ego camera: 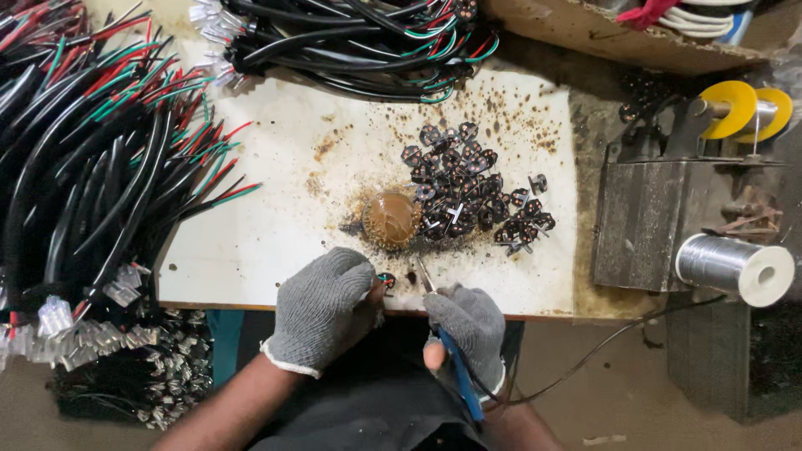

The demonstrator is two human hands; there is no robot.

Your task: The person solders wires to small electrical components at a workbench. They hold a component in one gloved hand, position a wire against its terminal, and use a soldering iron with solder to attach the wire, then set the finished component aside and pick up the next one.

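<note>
- Left hand (322, 305), in a grey knit glove, pinches a small black plug part (386, 280) at the stained white worktop (276, 225) edge.
- Right hand (468, 330), gloved, grips a blue-handled soldering iron (455, 359), tip beside that part.

My left grip (322, 305) and right grip (468, 321) wear grey knitted cloth gloves, rough and matt. The soldering iron (455, 359) has a glossy blue plastic handle. The white table (267, 234) is matt, pitted with brown scorch marks. At three o'clock, the solder wire spool (731, 267) gleams metallic, smooth.
</note>
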